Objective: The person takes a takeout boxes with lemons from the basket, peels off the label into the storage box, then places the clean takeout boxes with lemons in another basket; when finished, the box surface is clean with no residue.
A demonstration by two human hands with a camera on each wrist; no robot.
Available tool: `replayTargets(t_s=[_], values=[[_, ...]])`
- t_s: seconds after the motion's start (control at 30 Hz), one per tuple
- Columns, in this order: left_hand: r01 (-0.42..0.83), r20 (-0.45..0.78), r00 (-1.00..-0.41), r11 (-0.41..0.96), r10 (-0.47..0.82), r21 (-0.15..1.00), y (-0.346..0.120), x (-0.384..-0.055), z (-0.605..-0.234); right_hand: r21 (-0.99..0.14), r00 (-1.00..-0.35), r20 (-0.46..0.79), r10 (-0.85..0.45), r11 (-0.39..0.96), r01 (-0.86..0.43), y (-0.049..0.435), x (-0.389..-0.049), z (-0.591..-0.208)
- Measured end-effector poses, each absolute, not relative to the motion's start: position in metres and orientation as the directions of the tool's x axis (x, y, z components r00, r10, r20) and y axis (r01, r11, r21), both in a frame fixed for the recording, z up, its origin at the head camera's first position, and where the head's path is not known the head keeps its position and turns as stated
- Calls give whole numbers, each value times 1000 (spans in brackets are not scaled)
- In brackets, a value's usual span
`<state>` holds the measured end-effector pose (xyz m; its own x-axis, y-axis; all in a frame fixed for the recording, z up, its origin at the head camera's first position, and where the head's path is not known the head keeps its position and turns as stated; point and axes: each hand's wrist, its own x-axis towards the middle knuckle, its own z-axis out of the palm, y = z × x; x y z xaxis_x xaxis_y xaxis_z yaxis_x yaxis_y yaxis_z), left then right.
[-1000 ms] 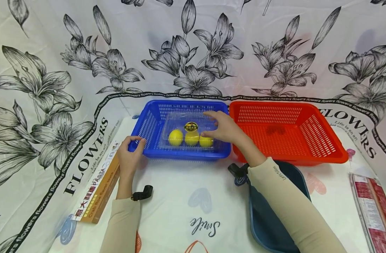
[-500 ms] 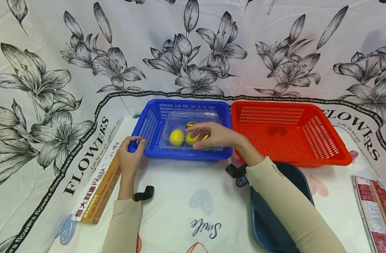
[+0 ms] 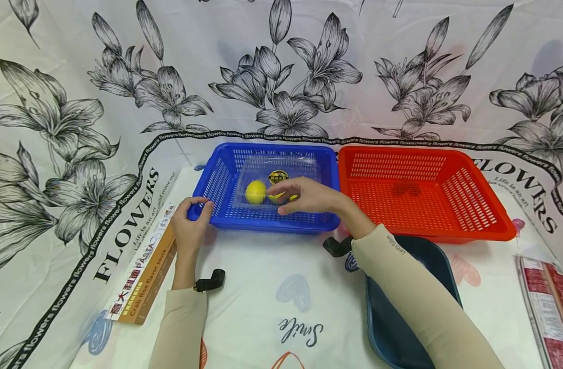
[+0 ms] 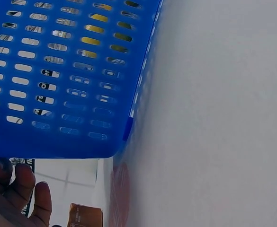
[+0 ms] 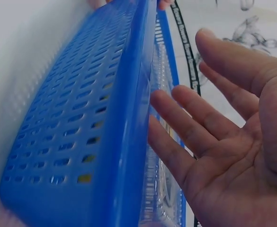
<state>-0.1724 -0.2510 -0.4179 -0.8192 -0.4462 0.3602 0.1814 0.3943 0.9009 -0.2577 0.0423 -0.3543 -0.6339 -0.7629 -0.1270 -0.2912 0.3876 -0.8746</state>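
A blue plastic basket stands on the cloth-covered table, and a clear plastic fruit box with a dark round label lies inside it. One yellow lemon-like fruit shows whole through the box; the others are partly covered by my right hand. My left hand grips the basket's left front corner with thumb and fingers. Over the box's front right part hovers my right hand, its fingers spread and loosely bent, holding nothing. In the right wrist view its fingertips lie close to the basket rim; contact is unclear.
A red basket stands right beside the blue one. The dark blue tray lies under my right forearm. At the left is a pasta box, and a red and white packet lies at the far right. A flowered cloth hangs behind.
My right hand has moved left and slightly down, from the box's right side to over its front. The clear box has shifted slightly toward the back. My left hand stays at the corner.
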Motion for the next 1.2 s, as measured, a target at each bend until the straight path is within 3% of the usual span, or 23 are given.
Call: replayTargets(t_s=[0.23, 0.6, 0.93, 1.2], values=[[191, 364, -815, 385, -450, 903, -251, -173, -417, -860, -670, -90, -737, 397, -321, 36, -264, -347], [198, 367, -813, 379, -452, 904, -263, -185, -435, -821, -887, 67, -457, 479, -309, 67, -281, -344], [188, 358, -826, 388, -435, 903, -273, -189, -450, -808, -928, -14, -373, 551, -209, 73, -286, -354], [195, 374, -824, 406, -426, 893, -274, -189, -448, -843, -932, -35, -361, 512, -167, 60, -288, -354]])
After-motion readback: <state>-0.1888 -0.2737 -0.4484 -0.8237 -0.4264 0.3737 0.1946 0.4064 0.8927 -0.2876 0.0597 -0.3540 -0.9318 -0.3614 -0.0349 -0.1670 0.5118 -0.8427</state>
